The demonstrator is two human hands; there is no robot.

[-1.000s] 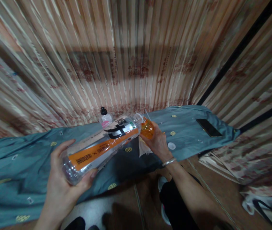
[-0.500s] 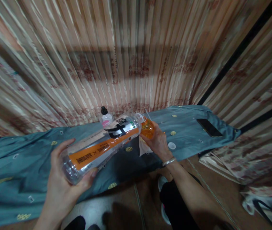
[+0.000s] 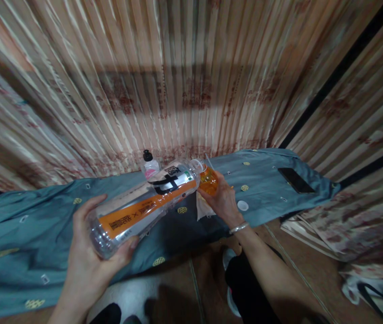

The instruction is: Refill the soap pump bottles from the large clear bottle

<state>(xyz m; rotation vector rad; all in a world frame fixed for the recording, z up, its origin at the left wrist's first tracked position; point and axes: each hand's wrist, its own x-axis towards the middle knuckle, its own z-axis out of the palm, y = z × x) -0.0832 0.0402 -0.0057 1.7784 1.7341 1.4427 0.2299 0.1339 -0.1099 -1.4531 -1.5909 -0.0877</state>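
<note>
My left hand is wrapped round the base of a large clear plastic bottle with an orange and silver label. The bottle lies tilted, its neck pointing right and away from me. At its uncapped mouth is a small orange container, gripped in my right hand; whether its contents are liquid I cannot tell for sure. A thin clear stick or straw rises just behind the orange container. Beneath my right hand a pale packet or cloth is partly hidden.
A clear bottle with a black cap and pink label stands behind the large bottle. On the teal patterned cloth lie a white round cap and a black phone. Striped curtains hang behind and at both sides.
Almost nothing differs. Both hands and the large bottle stay in the same position, with only a slight shift of the whole view.
</note>
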